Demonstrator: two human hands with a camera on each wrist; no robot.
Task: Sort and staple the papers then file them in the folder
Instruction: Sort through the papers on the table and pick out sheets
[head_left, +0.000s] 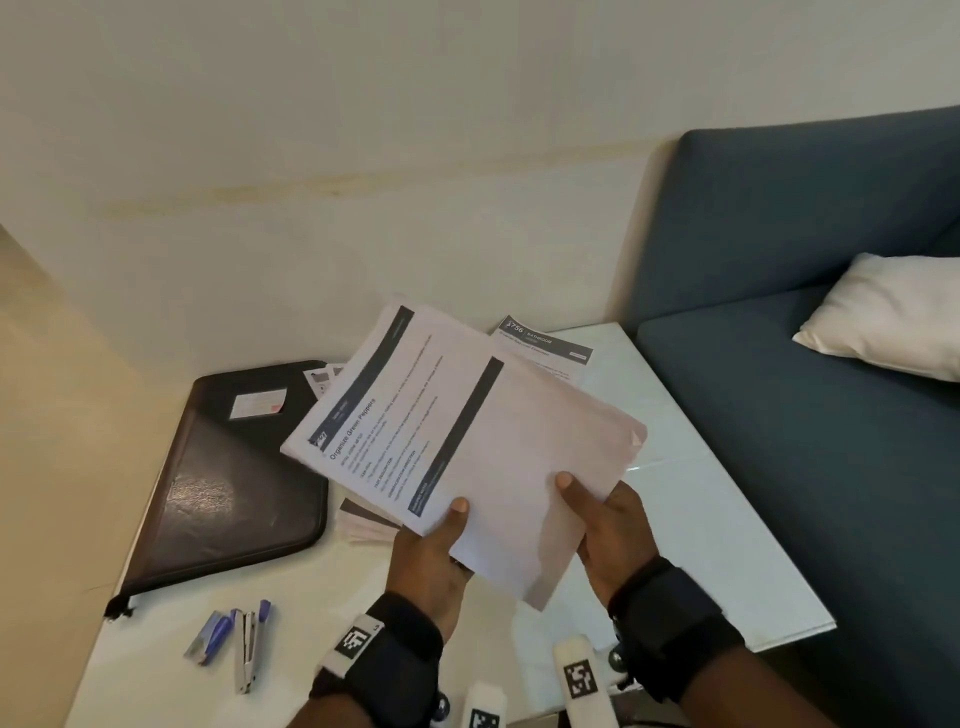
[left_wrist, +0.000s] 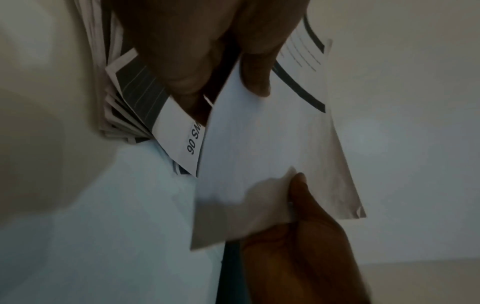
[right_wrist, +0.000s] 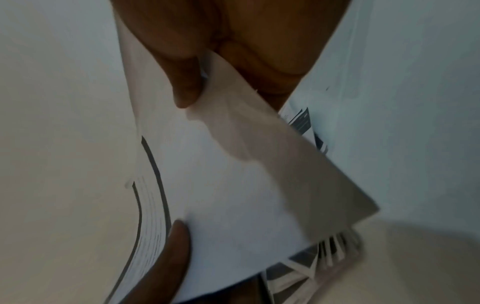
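Both hands hold printed sheets above the white table (head_left: 727, 545). My left hand (head_left: 441, 540) grips a sheet headed "Organize Green Peppers" (head_left: 374, 415) at its near edge, thumb on top. My right hand (head_left: 592, 509) pinches a mostly blank sheet (head_left: 524, 457) that overlaps the first. In the left wrist view the blank sheet (left_wrist: 259, 144) sits under my left hand's thumb (left_wrist: 255, 67), with a fanned stack of papers (left_wrist: 122, 115) below. In the right wrist view the right hand's thumb (right_wrist: 184, 82) presses the sheet (right_wrist: 233, 195). A black zip folder (head_left: 228, 478) lies shut at the left. A silver stapler (head_left: 248, 644) lies near the front edge.
A blue box of staples (head_left: 210, 636) lies beside the stapler. Another printed sheet (head_left: 545, 345) rests at the table's far side by the wall. More papers (head_left: 363, 525) lie under the held sheets. A blue sofa (head_left: 805, 364) with a white cushion (head_left: 883, 312) stands at the right.
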